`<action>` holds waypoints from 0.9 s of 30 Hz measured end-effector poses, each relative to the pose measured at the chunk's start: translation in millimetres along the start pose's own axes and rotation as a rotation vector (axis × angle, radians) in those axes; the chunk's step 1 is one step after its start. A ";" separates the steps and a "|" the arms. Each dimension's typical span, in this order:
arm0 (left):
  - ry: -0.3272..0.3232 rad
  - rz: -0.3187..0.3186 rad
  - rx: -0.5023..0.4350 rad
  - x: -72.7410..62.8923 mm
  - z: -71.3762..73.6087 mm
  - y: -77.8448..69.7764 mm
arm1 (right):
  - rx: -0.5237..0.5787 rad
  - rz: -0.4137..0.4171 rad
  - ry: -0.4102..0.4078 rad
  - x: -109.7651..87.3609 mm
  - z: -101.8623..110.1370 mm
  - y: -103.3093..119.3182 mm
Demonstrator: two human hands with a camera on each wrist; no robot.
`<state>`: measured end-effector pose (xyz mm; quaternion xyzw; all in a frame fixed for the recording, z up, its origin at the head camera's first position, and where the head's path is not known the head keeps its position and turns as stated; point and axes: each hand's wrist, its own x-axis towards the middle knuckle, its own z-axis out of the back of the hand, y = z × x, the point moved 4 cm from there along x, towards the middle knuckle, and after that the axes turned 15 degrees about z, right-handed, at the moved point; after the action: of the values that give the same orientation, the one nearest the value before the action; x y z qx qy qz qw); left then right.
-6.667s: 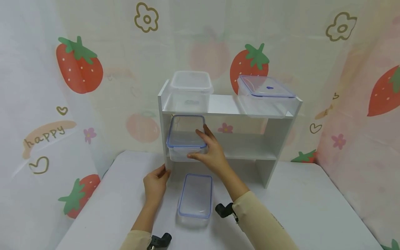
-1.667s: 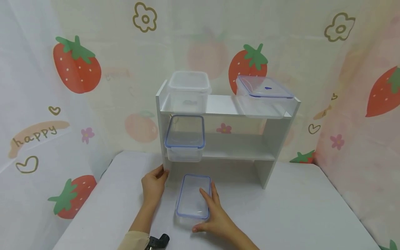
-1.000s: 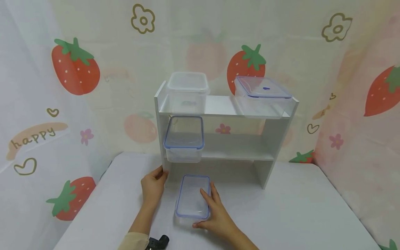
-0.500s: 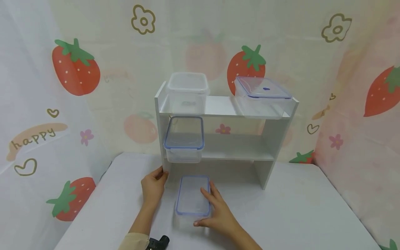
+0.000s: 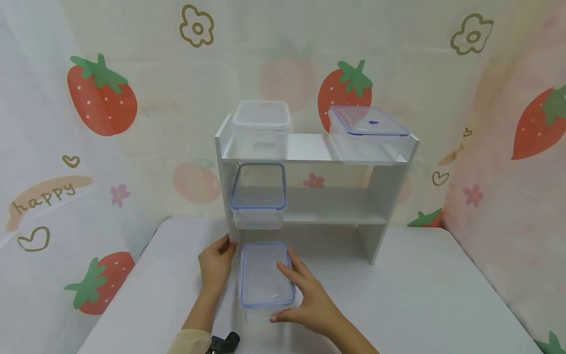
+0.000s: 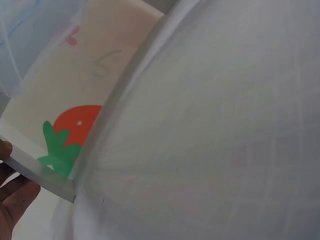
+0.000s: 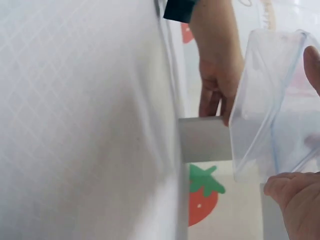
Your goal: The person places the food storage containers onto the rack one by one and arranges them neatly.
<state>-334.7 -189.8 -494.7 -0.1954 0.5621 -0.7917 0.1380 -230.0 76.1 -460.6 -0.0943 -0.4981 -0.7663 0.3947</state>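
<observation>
My right hand [image 5: 311,305] grips a clear plastic food container [image 5: 265,275] with a blue-rimmed lid by its right side and near end. In the right wrist view, the container [image 7: 257,105] is raised off the white tabletop, between thumb and fingers. Low on the white shelf unit's left side panel [image 6: 40,177], my left hand [image 5: 215,263] pinches the front edge, thumb on one face and fingers on the other. A similar container [image 5: 258,189] with a blue-rimmed lid sits at the left of the middle shelf, straight above the held one.
On the top shelf [image 5: 309,147] stand a clear lidded container [image 5: 262,129] at left and a wider one [image 5: 369,135] with a blue-edged lid at right. The unit's right side panel [image 5: 384,216] stands on the white table [image 5: 424,295]. Strawberry-printed cloth hangs behind.
My right hand has come down from the container on the middle shelf to the one on the table, gripped it, lifted it and shifted it slightly left. My left hand keeps its hold on the panel.
</observation>
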 end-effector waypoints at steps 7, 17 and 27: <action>0.012 -0.006 -0.006 -1.5 1.3 -0.7 | -0.009 0.086 -0.038 0.3 14.2 23.8; 0.011 0.015 -0.020 -2.1 2.0 -2.0 | -0.028 0.126 -0.074 -10.2 37.4 31.5; 0.015 0.036 -0.012 -2.4 2.1 -2.0 | -0.061 0.105 -0.093 -20.7 62.7 34.4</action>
<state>-331.6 -189.8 -492.6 -0.1800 0.5713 -0.7872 0.1469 -207.6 132.5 -417.5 -0.1678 -0.4869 -0.7540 0.4076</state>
